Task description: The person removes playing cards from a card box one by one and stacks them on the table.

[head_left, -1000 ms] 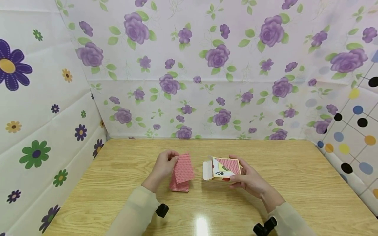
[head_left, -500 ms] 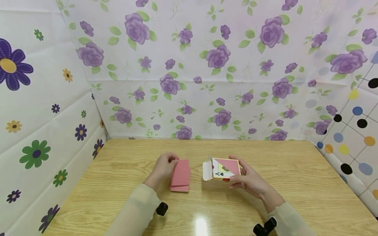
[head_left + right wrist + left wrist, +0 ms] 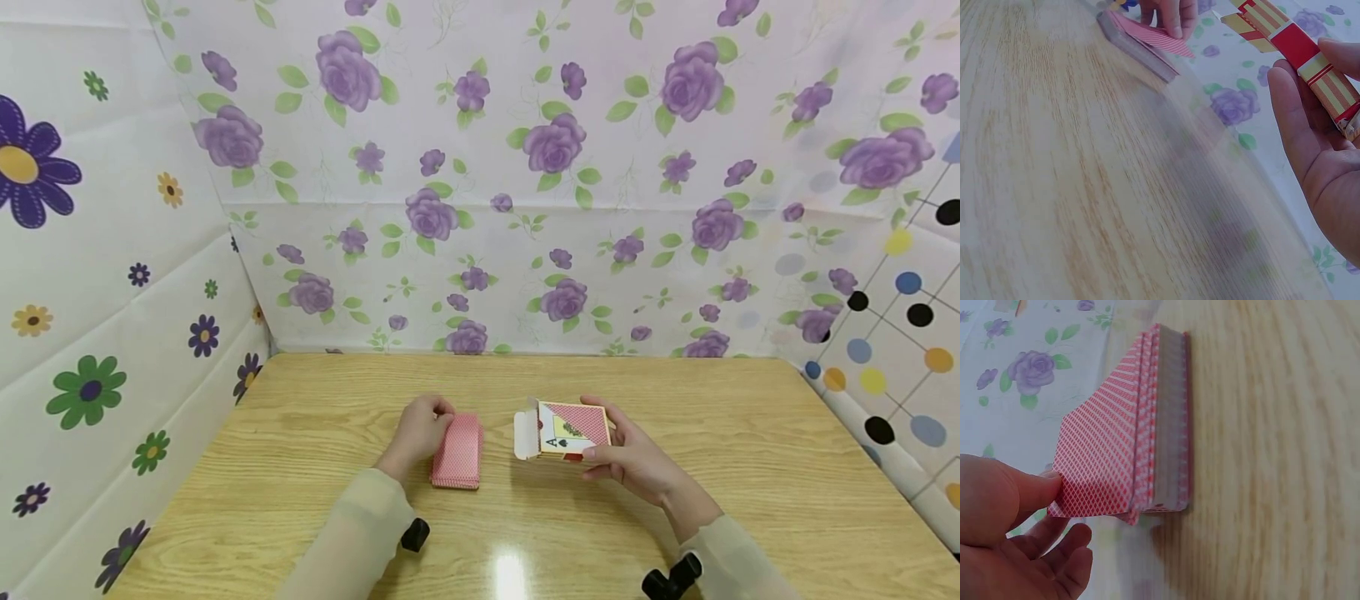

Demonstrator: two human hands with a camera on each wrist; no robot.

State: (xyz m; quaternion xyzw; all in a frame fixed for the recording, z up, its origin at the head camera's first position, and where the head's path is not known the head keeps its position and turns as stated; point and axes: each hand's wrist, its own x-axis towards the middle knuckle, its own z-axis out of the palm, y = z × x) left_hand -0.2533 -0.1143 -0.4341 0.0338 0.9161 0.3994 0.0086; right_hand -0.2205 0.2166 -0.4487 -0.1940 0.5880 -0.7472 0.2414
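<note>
A stack of red-patterned playing cards (image 3: 457, 457) lies on the wooden table, left of centre. My left hand (image 3: 417, 432) pinches the far left corner of a card (image 3: 1097, 462) on top, between thumb and fingers. In the left wrist view that card bends up at this corner, over the rest of the stack. To the right, my right hand (image 3: 641, 462) grips a card box (image 3: 576, 430), thumb along its near edge. An ace of spades is printed on the box's upper face. Its white end flap (image 3: 527, 435) is open and points left, toward the cards.
The wooden table (image 3: 345, 383) ends against a floral cloth wall (image 3: 510, 233) at the back. Patterned cloth also closes off the left and right sides. A black wrist camera (image 3: 415, 535) sits at the left sleeve, another (image 3: 672, 577) at the right.
My left hand has lowered and come nearer. The card it pinches was raised and tilted over the stack; now it lines up with the cards below. The right hand and box stay put.
</note>
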